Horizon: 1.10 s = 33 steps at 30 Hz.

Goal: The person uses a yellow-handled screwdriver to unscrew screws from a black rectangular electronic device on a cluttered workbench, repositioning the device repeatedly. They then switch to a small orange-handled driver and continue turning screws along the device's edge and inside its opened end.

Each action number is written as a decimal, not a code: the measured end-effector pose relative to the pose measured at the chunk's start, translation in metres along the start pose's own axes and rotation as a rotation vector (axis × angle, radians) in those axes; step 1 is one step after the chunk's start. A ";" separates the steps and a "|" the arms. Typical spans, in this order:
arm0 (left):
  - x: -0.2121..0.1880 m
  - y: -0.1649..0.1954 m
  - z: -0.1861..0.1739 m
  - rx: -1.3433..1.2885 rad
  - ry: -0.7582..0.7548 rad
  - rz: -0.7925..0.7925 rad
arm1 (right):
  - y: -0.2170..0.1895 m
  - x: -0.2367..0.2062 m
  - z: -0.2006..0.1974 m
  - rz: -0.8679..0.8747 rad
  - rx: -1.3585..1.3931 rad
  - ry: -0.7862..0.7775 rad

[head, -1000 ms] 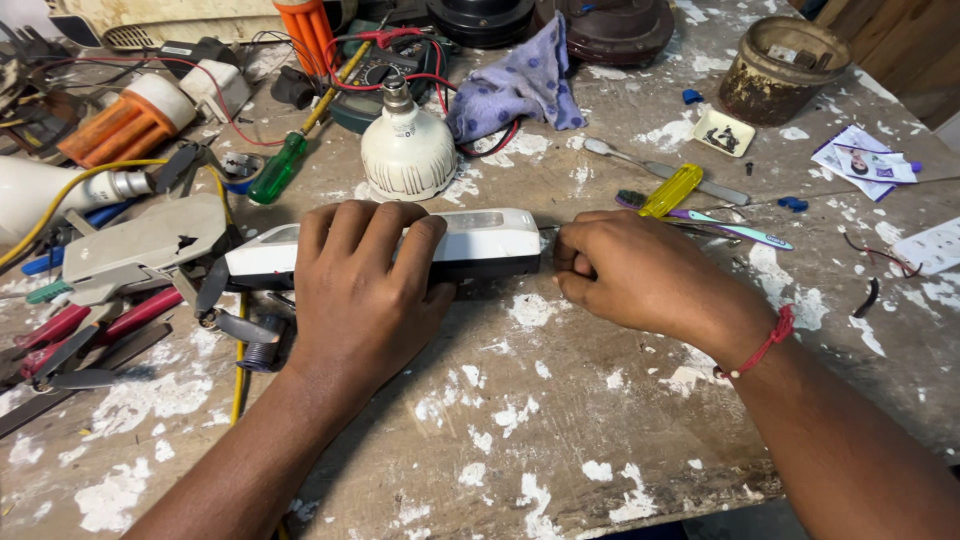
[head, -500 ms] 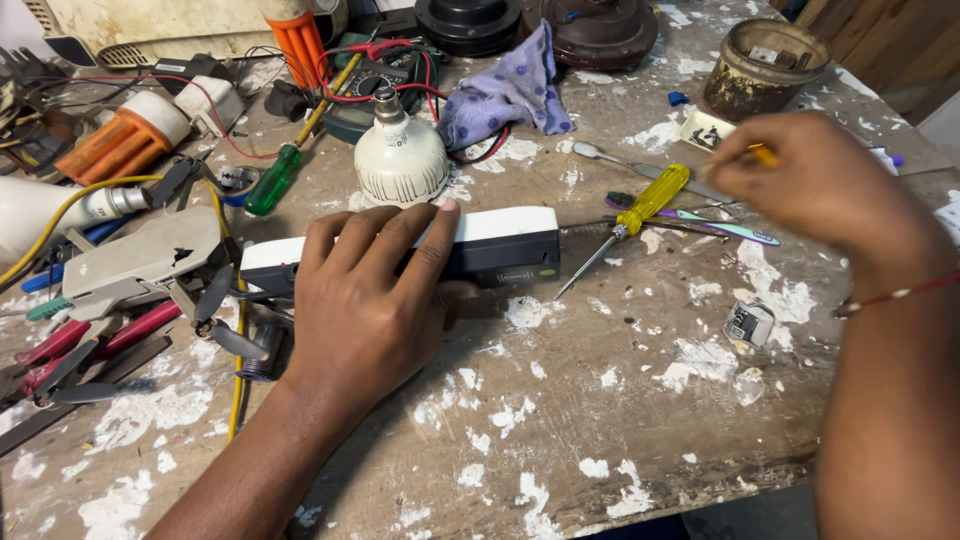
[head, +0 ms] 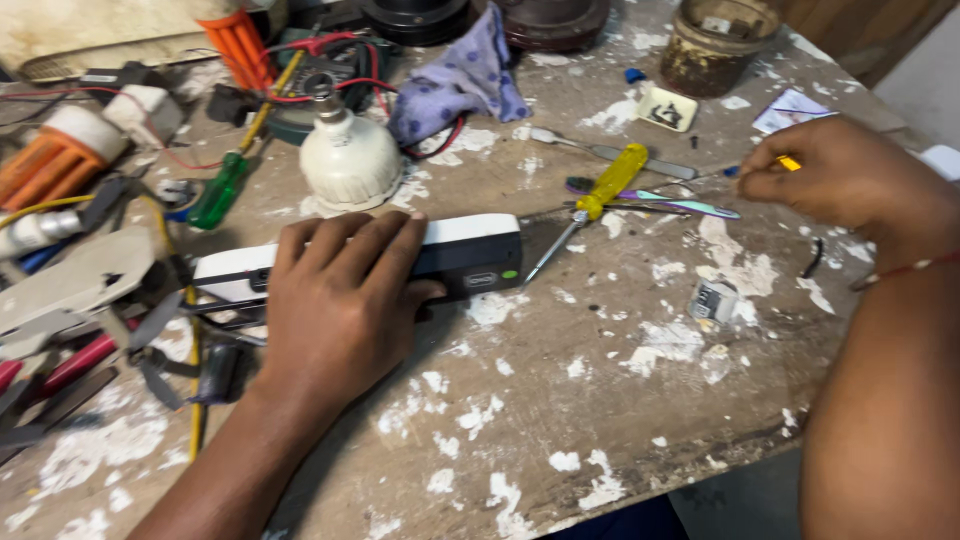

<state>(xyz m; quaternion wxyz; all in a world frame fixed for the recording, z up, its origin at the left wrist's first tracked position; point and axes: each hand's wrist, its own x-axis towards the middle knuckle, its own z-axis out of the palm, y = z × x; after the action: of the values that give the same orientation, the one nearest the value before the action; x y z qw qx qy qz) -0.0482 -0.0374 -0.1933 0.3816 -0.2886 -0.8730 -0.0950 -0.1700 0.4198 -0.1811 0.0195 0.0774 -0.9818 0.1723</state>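
Note:
My left hand [head: 340,300] lies flat on a long white and black box-shaped device [head: 470,255] and presses it onto the paint-spattered wooden workbench [head: 560,430]. A yellow-handled screwdriver [head: 612,182] rests on the bench with its tip close to the device's right end. Far to the right, my right hand [head: 850,180] hovers above the bench, its fingers pinched on a small yellow object [head: 790,162]. Only the tip of that object shows. A red thread circles the right wrist.
A white lamp bulb [head: 350,160] stands behind the device, beside a purple cloth [head: 460,75] and a green screwdriver [head: 220,190]. Pliers, wires and orange parts crowd the left side. A rusty tin [head: 715,45] sits at the back right, a small grey component [head: 715,300] near the front.
My right hand left the device's right end and went up and to the right, now pinching a small yellow object. My left hand stays on the device.

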 end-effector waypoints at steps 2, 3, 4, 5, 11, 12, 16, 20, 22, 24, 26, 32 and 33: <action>0.003 -0.001 0.003 0.000 -0.009 0.003 | -0.028 -0.024 0.008 0.059 0.118 -0.017; 0.005 -0.002 0.004 0.001 -0.010 0.002 | -0.045 -0.035 0.015 0.084 0.175 -0.025; 0.004 -0.002 0.005 0.006 -0.015 -0.001 | -0.062 -0.043 0.023 0.069 0.178 -0.060; 0.004 -0.002 0.006 0.006 -0.019 0.000 | -0.079 -0.048 0.031 0.049 0.182 -0.097; 0.001 -0.001 0.013 0.031 -0.012 0.019 | -0.116 -0.055 0.032 -0.119 -0.026 0.002; 0.001 0.000 0.014 0.029 -0.013 0.020 | -0.114 -0.054 0.031 -0.149 -0.029 0.046; 0.002 0.003 0.017 0.041 -0.014 0.020 | -0.094 -0.057 0.026 0.101 -0.083 -0.015; 0.005 0.008 0.018 0.053 -0.010 0.017 | -0.083 -0.056 0.030 0.019 -0.035 0.007; 0.007 0.011 0.018 0.064 -0.013 0.015 | -0.081 -0.057 0.030 0.028 -0.016 0.010; 0.010 0.014 0.018 0.081 -0.003 0.026 | -0.080 -0.059 0.026 0.120 0.018 -0.016; 0.011 0.016 0.017 0.098 0.003 0.035 | -0.081 -0.060 0.025 0.152 -0.067 -0.012; 0.017 0.024 0.011 0.103 0.012 0.045 | -0.090 -0.068 0.028 -0.159 0.109 0.170; 0.018 0.025 0.011 0.100 0.017 0.047 | -0.092 -0.068 0.028 -0.176 0.151 0.186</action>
<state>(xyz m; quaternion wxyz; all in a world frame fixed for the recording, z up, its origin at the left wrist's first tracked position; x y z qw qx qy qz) -0.0499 -0.0050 -0.1890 0.4050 -0.2890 -0.8663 -0.0447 -0.0888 0.3347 -0.1814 0.1193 0.1481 -0.9494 0.2499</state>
